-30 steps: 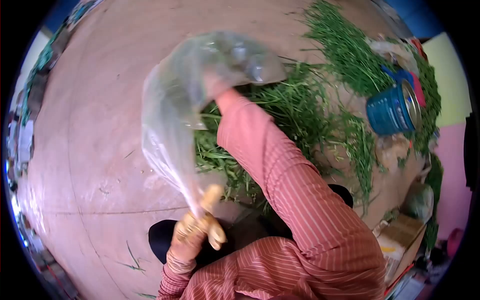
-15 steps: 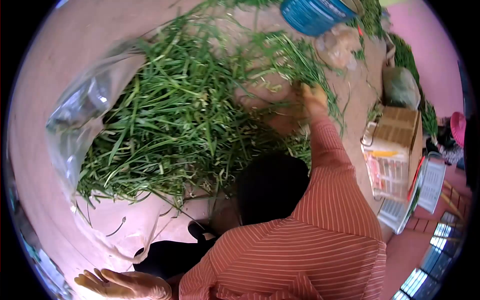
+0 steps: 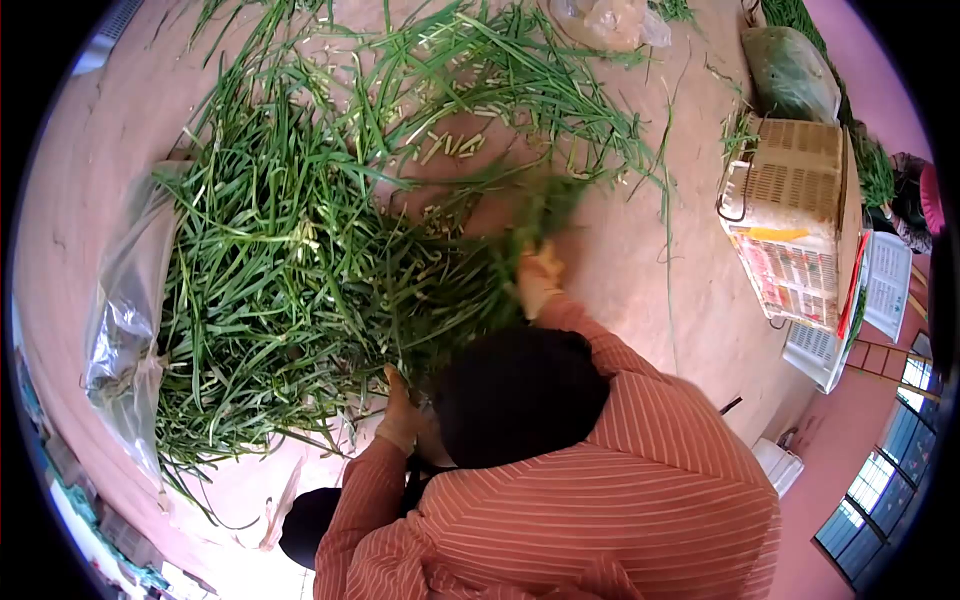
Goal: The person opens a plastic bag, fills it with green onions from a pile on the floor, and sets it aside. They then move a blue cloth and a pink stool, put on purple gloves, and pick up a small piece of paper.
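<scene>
A broad heap of long green stalks [image 3: 270,240] lies on the floor at the left and centre. My right hand [image 3: 540,277] is closed round a blurred bunch of green stalks [image 3: 548,205] at the heap's right edge. Against the heap's lower edge is my left hand [image 3: 400,412], its thumb showing and its other fingers mostly hidden. Short pale cut pieces [image 3: 455,145] lie among looser stalks above. My dark-clothed knee [image 3: 520,395] stands between the two forearms.
Clear plastic sheeting [image 3: 130,320] borders the heap's left side. A crumpled plastic bag [image 3: 605,22] lies at the top. At the right are a filled bag [image 3: 790,75], a tan crate [image 3: 795,170] and a white crate [image 3: 885,285]. Thin stalks lie scattered on the pink floor.
My right hand has come down and left with green stalks. My left hand, open at the lower left before, has moved up to the heap. The view has shifted, and the blue bucket is out of sight.
</scene>
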A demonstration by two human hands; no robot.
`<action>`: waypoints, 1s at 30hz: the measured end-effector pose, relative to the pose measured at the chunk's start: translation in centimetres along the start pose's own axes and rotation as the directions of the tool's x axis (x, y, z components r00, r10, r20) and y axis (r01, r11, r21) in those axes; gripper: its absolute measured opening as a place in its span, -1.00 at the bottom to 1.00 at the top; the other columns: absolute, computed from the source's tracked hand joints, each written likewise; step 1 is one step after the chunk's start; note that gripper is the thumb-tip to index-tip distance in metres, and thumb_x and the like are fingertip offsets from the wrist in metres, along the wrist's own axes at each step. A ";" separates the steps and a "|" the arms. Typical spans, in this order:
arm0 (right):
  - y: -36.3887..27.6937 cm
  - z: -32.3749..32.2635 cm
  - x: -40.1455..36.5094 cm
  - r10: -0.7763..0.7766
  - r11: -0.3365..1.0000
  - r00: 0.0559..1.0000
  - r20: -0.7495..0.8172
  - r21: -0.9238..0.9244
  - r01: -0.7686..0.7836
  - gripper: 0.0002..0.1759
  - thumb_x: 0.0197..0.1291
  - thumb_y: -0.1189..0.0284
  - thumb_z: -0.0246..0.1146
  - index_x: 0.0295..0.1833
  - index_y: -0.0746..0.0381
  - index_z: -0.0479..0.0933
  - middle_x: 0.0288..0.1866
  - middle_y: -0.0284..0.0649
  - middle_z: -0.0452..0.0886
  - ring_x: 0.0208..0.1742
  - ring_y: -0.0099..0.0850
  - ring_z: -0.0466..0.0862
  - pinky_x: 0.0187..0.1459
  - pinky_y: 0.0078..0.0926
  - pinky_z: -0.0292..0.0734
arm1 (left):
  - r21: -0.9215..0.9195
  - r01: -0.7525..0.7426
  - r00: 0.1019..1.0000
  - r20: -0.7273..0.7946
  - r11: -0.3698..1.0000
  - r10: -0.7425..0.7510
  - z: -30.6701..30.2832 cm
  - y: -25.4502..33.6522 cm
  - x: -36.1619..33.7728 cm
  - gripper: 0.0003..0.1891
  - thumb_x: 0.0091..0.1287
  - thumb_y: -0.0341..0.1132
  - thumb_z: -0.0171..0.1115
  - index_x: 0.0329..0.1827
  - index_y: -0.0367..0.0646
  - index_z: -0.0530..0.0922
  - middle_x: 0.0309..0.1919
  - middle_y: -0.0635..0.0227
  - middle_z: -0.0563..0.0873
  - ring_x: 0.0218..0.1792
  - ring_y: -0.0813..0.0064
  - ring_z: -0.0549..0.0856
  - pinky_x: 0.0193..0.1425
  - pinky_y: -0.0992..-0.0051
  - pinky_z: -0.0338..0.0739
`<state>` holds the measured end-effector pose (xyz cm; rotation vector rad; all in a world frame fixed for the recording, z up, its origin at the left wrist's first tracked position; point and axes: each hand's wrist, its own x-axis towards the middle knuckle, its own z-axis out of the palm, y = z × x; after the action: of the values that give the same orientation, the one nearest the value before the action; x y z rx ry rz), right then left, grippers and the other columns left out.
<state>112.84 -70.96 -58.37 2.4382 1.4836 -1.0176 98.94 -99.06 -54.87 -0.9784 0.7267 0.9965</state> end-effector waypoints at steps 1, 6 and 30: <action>-3.9 0.4 -2.9 -0.059 0.994 0.998 0.034 -0.090 0.062 -0.16 0.06 -0.28 -0.15 0.27 0.11 0.14 0.16 0.15 0.24 0.16 0.17 0.30 0.13 0.11 0.18 | -0.002 -0.006 1.000 0.004 1.000 0.006 1.2 0.2 0.9 -0.29 0.23 0.30 -0.17 0.28 -0.03 0.20 0.14 0.29 0.39 0.11 0.20 0.40 0.17 0.17 0.33; -11.5 6.8 -11.1 -0.482 0.786 0.730 0.484 -0.129 0.605 -0.03 -0.03 -0.29 -0.02 0.32 0.21 0.09 0.33 0.15 0.03 0.32 0.23 -0.01 0.24 0.13 -0.04 | 0.399 -0.690 0.723 0.415 0.603 0.553 4.8 4.7 3.1 -0.25 0.20 0.35 -0.27 0.34 0.07 0.15 0.26 0.31 0.28 0.27 0.21 0.26 0.31 0.13 0.12; -35.8 1.6 9.5 -0.686 0.684 0.723 0.080 -0.267 0.678 0.09 -0.05 -0.42 -0.24 0.38 0.22 -0.06 0.42 0.07 -0.14 0.43 0.07 -0.25 0.21 0.34 -0.29 | 0.062 -0.622 0.674 -0.463 0.780 0.575 6.0 5.4 -3.6 0.04 0.05 0.45 -0.11 0.40 -0.16 -0.14 0.37 0.08 -0.03 0.29 -0.11 0.13 0.14 -0.13 0.21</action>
<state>85.45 -46.07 -56.76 1.6992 2.4465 -0.7674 93.01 -93.69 -51.22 -1.1044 1.4844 1.4019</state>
